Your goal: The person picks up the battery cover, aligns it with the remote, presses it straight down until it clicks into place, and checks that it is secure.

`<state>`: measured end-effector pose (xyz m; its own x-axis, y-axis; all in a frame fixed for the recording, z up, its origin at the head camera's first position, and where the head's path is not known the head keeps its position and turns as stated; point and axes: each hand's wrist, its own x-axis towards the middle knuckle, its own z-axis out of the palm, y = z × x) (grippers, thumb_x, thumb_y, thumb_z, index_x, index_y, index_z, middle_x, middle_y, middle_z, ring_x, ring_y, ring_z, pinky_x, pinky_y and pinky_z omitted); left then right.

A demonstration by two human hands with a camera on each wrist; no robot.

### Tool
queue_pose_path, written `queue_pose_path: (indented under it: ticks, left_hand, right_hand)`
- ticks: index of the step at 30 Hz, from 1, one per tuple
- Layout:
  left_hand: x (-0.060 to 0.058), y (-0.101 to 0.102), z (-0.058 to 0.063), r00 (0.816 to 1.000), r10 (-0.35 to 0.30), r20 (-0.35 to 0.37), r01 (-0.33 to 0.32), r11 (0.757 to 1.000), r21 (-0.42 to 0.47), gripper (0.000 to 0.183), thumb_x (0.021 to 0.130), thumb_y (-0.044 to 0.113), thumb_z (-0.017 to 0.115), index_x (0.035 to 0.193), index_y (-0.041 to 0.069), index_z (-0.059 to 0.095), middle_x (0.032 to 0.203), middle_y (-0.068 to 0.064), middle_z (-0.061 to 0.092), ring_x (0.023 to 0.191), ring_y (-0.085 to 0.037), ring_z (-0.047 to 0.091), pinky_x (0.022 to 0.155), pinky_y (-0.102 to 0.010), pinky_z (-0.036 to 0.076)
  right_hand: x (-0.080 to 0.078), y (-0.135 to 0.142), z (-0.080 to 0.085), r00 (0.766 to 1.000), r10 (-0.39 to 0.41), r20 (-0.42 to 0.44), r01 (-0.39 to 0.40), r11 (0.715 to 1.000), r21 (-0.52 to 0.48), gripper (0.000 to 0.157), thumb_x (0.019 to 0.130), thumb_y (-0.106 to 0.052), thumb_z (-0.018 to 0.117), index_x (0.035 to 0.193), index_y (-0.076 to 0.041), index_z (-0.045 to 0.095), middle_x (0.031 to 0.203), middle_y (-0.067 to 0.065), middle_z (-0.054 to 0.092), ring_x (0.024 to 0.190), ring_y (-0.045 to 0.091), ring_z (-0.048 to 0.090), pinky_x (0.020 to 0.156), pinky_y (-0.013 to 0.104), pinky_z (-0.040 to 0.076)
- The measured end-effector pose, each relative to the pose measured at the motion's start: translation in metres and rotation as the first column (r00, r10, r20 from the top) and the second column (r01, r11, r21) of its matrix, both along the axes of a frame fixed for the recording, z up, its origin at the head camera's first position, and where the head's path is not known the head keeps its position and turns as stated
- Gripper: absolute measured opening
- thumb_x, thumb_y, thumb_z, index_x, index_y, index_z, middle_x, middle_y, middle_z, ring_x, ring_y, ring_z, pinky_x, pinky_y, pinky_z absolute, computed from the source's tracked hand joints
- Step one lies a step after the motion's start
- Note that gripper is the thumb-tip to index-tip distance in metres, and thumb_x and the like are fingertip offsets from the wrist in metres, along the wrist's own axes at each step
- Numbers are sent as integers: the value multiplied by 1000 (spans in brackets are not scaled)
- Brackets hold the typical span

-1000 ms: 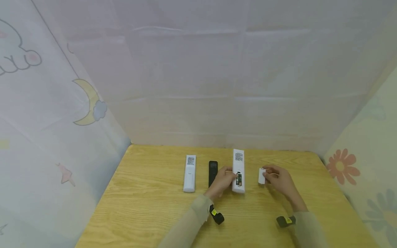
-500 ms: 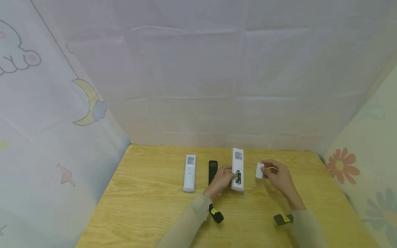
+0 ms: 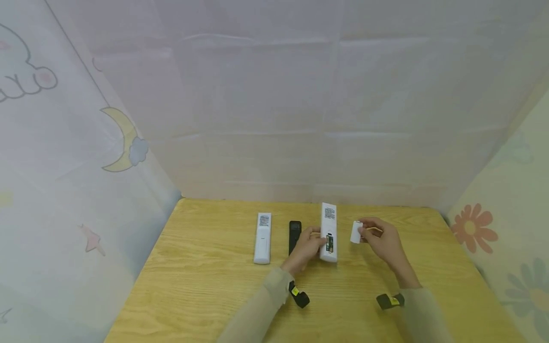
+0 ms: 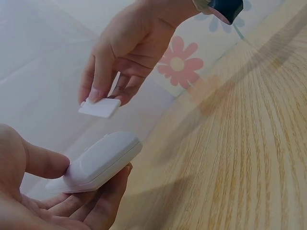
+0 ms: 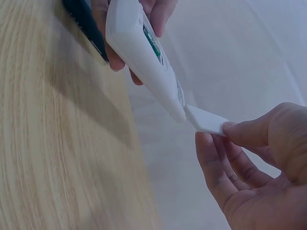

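Note:
My left hand (image 3: 306,248) grips a white remote control (image 3: 329,221) by its sides, back face up and raised off the table. Its battery compartment (image 3: 329,243) is uncovered, and some green shows inside it in the right wrist view. Between thumb and fingers, my right hand (image 3: 383,239) pinches a small white battery cover (image 3: 356,232), held just right of the remote. In the left wrist view the cover (image 4: 100,108) hovers above the remote (image 4: 103,160), apart from it.
A black remote (image 3: 294,233) lies left of the held one, partly hidden by my left hand. Farther left, a second white remote (image 3: 262,238) lies back up with its cover on. The wooden table (image 3: 206,286) meets a sheet-covered wall (image 3: 274,157) behind.
My right hand has moved the battery cover left and slightly farther back, closer to the remote. The remote in my left hand has shifted only a little.

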<state>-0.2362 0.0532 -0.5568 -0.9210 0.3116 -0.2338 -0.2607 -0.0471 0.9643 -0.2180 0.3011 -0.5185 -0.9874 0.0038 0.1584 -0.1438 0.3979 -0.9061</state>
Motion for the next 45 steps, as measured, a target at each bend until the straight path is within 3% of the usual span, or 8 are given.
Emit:
queue_pose_path:
  ticks: [13, 28, 38, 45]
  left_hand:
    - [-2, 0, 1, 1000, -2, -8, 2, 1000, 4, 39, 106, 19, 63, 143, 6, 57, 129, -10, 73, 107, -20, 73, 86, -37, 62]
    - [-3, 2, -1, 1000, 0, -20, 0, 1000, 19, 40, 107, 21, 61, 144, 6, 56, 133, -11, 72, 109, -20, 72, 92, -37, 60]
    - [-3, 3, 1, 1000, 11, 7, -11, 997, 81, 37, 107, 17, 60, 142, 6, 56, 128, -13, 74, 100, -21, 74, 83, -37, 63]
    - [-3, 1, 2, 1000, 5, 11, -6, 997, 83, 38, 109, 21, 59, 145, 6, 54, 130, -11, 73, 103, -21, 74, 88, -41, 63]
  right_hand:
    - [1, -8, 12, 999, 25, -20, -26, 1000, -12, 32, 104, -4, 69, 134, 6, 66, 121, 30, 64, 93, 0, 72, 80, 30, 66]
    - [1, -20, 11, 998, 53, -28, -54, 998, -29, 27, 103, -1, 68, 130, 7, 68, 118, 30, 65, 93, 6, 73, 80, 34, 66]
    - [0, -27, 12, 997, 70, -20, -72, 995, -75, 28, 105, -5, 68, 130, 6, 68, 118, 30, 63, 91, 7, 75, 78, 31, 66]
    - [-2, -34, 13, 995, 93, -28, -95, 992, -86, 26, 104, 0, 67, 128, 9, 68, 116, 31, 63, 91, 9, 75, 77, 33, 67]
